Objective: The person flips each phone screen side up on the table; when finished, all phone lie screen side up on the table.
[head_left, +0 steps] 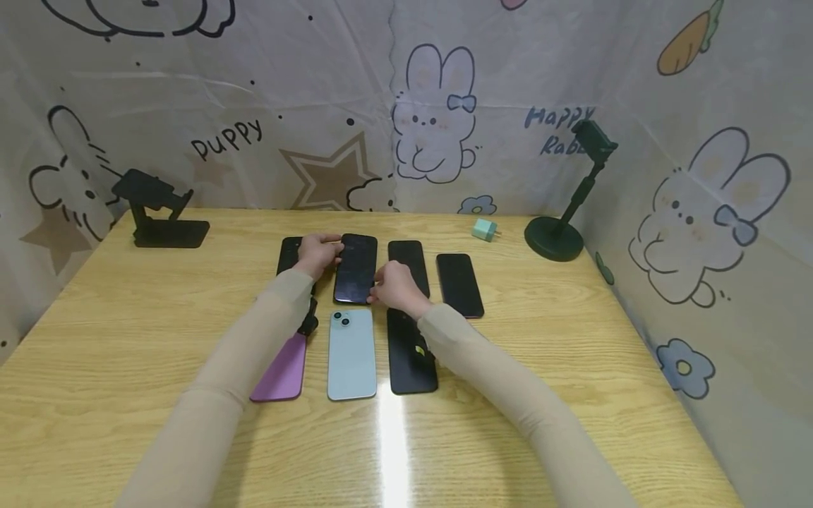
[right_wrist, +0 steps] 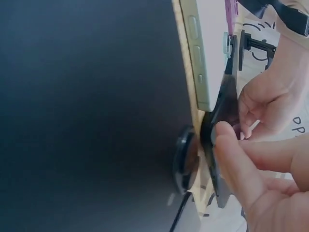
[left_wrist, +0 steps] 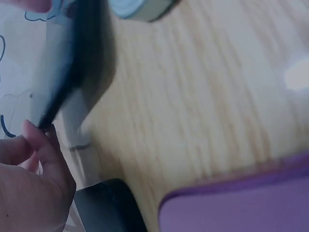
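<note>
Both hands hold a dark smartphone (head_left: 356,271) in the back row, its glossy screen facing up in the head view. My left hand (head_left: 319,254) pinches its left edge between thumb and fingers; in the left wrist view the phone (left_wrist: 89,48) looks blurred and stands off the wood. At its lower right corner, my right hand (head_left: 396,288) pinches the edge with thumb and fingertips, seen close up in the right wrist view. Just below lies a light blue phone (head_left: 352,360), back up, with two camera lenses.
A purple phone (head_left: 282,370) and a black phone (head_left: 406,374) lie in the front row. More black phones (head_left: 460,286) flank the held one. A mint charger plug (head_left: 485,229), a green-black stand (head_left: 554,238) and a black folding stand (head_left: 171,233) stand along the back of the table.
</note>
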The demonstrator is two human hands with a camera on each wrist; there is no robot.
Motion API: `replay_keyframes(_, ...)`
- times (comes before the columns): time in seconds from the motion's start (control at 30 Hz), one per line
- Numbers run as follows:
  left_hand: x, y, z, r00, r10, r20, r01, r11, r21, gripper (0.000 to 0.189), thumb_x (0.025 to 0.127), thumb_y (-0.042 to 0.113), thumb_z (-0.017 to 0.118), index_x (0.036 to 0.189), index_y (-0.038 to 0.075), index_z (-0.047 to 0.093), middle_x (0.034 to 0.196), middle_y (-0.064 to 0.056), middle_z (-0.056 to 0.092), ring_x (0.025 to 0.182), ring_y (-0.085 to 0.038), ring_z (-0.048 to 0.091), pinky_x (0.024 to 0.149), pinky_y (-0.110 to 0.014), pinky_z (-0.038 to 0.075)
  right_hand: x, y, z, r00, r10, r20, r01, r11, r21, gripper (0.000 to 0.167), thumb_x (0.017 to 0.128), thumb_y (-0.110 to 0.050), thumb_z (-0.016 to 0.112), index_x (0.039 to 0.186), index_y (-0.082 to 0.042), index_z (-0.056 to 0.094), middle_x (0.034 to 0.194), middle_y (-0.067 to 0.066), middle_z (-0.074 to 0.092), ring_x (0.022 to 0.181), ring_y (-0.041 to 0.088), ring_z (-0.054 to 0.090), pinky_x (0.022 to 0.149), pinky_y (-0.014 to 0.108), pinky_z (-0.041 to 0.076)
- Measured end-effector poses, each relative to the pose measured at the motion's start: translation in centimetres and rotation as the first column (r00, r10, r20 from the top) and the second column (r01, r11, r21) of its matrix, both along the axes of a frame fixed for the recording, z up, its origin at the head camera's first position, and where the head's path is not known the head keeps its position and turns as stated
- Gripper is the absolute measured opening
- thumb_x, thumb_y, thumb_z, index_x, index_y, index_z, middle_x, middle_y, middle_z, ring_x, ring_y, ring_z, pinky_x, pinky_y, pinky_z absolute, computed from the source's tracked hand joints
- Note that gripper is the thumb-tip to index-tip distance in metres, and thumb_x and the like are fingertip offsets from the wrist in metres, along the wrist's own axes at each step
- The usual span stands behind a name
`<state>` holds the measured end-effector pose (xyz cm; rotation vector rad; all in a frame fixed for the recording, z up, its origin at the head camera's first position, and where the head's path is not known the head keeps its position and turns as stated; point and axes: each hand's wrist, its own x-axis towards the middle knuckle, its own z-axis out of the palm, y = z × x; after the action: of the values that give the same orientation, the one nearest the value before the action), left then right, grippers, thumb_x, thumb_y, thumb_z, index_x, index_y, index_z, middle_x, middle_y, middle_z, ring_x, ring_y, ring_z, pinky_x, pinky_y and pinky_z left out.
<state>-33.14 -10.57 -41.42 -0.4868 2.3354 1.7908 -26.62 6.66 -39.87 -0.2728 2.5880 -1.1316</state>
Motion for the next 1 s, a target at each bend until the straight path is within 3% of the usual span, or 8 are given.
replay_keyframes(0.17,-0.2,0.2,-0.1,0.999,0.041,0.024,-0.041,0.999,0.008,0.038,0.095,0.010,0.059,0.132,0.006,0.057,0.128,-0.014,0.059,0.052,0.001,0.052,0.053,-0.011,0.047,0.0,-0.1,0.4,0.999,0.003,-0.039,0.001,0.995,0.101,0.034,0.086,-0.004,0.068,0.118,0.008,0.063,0.102,0.018,0.071,0.081,0.017,0.070,0.076,0.029,0.057)
replay_keyframes(0.33,0.0,0.3,-0.2,0.998,0.061,0.018,-0.061,0.998,0.030,0.039,0.096,0.010,0.057,0.134,0.005,0.055,0.133,-0.014,0.056,0.058,0.001,0.053,0.056,-0.010,0.047,0.1,0.1,0.4,0.998,-0.008,-0.062,0.019,0.984,0.176,0.017,0.081,-0.009,0.077,0.090,0.004,0.073,0.072,0.007,0.066,0.058,0.011,0.054,0.056,0.023,0.046)
replay_keyframes(0.43,0.2,0.2,-0.1,0.998,0.062,0.015,-0.062,0.997,0.036,0.039,0.097,0.011,0.055,0.136,0.005,0.054,0.135,-0.013,0.054,0.063,0.000,0.054,0.061,-0.011,0.049,0.2,0.1,0.2,0.999,0.001,-0.047,0.008,0.985,0.174,0.012,0.080,-0.009,0.077,0.081,0.003,0.073,0.059,0.003,0.060,0.051,0.010,0.053,0.049,0.021,0.042)
replay_keyframes(0.7,0.6,0.2,0.2,0.997,0.072,-0.016,-0.071,0.996,0.056,0.039,0.097,0.010,0.055,0.135,0.005,0.054,0.129,-0.012,0.059,0.074,-0.004,0.059,0.074,-0.016,0.053,0.0,0.0,-0.1,0.997,0.007,-0.081,0.006,0.987,0.159,0.007,0.077,-0.004,0.078,0.076,0.002,0.075,0.063,0.009,0.069,0.054,0.014,0.062,0.053,0.022,0.048)
replay_keyframes(0.83,0.7,0.2,0.2,0.999,0.049,-0.024,-0.048,0.997,0.052,0.040,0.098,0.011,0.054,0.138,0.006,0.052,0.134,-0.014,0.056,0.077,-0.004,0.057,0.071,-0.014,0.052,0.1,-0.1,0.0,0.996,-0.011,-0.085,0.025,0.986,0.165,0.008,0.075,-0.003,0.079,0.070,0.001,0.074,0.061,0.008,0.069,0.050,0.012,0.059,0.050,0.021,0.046)
replay_keyframes(1.0,0.9,0.1,0.5,0.999,0.018,-0.030,-0.017,0.999,0.048,0.042,0.098,0.009,0.053,0.140,0.006,0.049,0.137,-0.015,0.054,0.070,-0.002,0.055,0.067,-0.012,0.051,0.1,-0.1,0.2,0.998,-0.046,-0.051,0.053,0.987,0.149,0.011,0.073,-0.001,0.080,0.066,0.000,0.072,0.061,0.009,0.069,0.052,0.014,0.064,0.049,0.022,0.050)
